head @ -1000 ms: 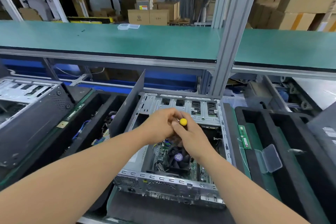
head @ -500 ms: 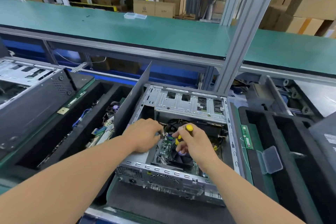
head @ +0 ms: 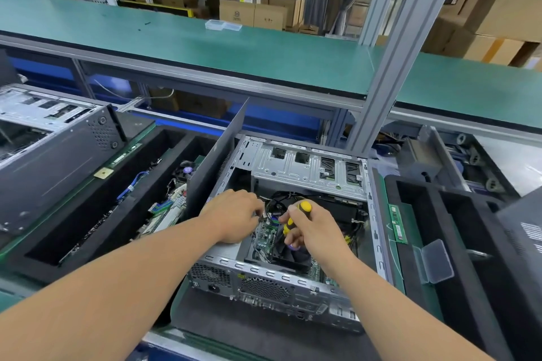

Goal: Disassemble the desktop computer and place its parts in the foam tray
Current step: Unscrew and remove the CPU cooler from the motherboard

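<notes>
The open desktop computer case (head: 305,168) lies flat in front of me, its motherboard and black CPU fan (head: 290,255) exposed. My right hand (head: 315,228) grips a yellow-and-black screwdriver (head: 297,212) above the fan, tip pointing down into the case. My left hand (head: 234,218) reaches into the case's left side, fingers curled at a small connector on the black cables (head: 278,202); whether it pinches the connector is hidden. A black foam tray (head: 416,214) with a green RAM stick (head: 397,223) stands to the right.
Another black foam tray (head: 96,214) at left holds a circuit board and a blue cable. A dark side panel (head: 220,161) stands upright between it and the case. A second computer case (head: 47,138) sits far left. A clear plastic box (head: 434,261) rests on the right tray. Green shelf (head: 234,47) overhead.
Both hands dropped from above the case down into it. The left hand moved left to the cables; the right hand lowered the screwdriver over the fan.
</notes>
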